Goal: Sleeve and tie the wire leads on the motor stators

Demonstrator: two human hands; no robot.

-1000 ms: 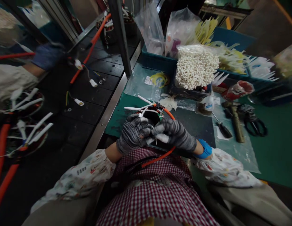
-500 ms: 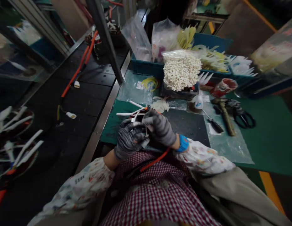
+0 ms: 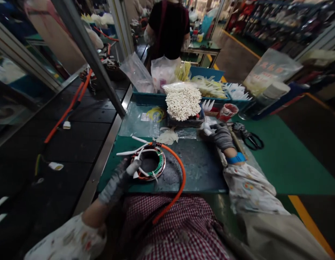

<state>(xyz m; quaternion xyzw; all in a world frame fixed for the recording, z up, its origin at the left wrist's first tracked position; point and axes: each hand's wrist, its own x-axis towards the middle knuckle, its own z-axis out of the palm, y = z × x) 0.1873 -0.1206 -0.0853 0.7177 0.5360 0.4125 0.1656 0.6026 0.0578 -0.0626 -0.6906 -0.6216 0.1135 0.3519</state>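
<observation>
On the dark mat lies a motor stator, a ring wound with copper and green wire, with white sleeves and white ties sticking out. An orange sheathed cable curves from its top down towards my lap. My gloved left hand grips the ring's left edge, thumb over a white sleeve end. My gloved right hand is at the right of the mat, fingers closed at a small white bottle. Its palm side is hidden. Black-handled scissors lie just right of that hand.
Behind the mat stand a bundle of white-tipped sticks, a blue bin of sleeves and a red cup. A metal post rises at left beside the dark conveyor. Another person stands beyond.
My hands have parted: the right went from the stator across to the small white bottle, while the left stays at the ring. The view has tilted up and shifted right.
</observation>
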